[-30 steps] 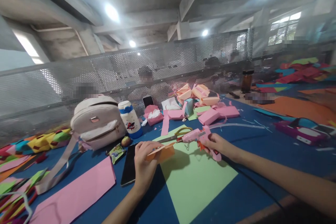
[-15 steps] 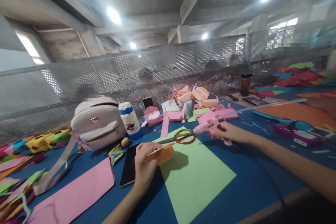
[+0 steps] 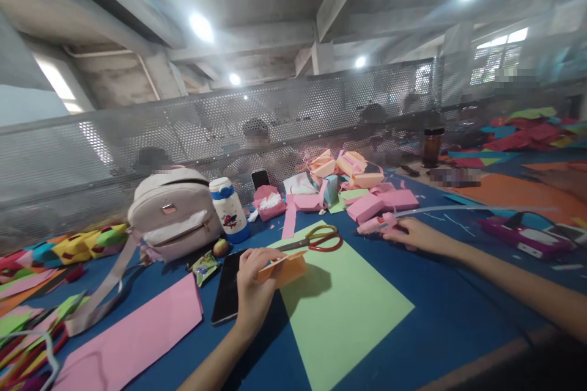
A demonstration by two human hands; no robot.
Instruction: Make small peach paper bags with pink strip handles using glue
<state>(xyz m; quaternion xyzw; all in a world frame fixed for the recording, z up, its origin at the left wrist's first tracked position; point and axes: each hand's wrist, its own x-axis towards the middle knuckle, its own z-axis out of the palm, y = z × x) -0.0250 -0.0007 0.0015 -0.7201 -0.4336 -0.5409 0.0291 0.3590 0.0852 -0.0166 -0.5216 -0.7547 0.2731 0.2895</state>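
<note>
Clearly light and flimsy, the folded orange paper (image 3: 288, 269) is pinched in the closed fingers of the left hand (image 3: 251, 287), over the green sheet (image 3: 348, 317). It probably creases easily, so grip the folded edge. The right hand (image 3: 413, 235) wraps its fingers round the stiff pink glue gun (image 3: 373, 225) lying on the table (image 3: 440, 317).

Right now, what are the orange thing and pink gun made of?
The orange piece in the left hand looks like matte craft paper, creased into sharp folds. The glue gun in the right hand is probably smooth moulded plastic, with a rounded body.
</note>
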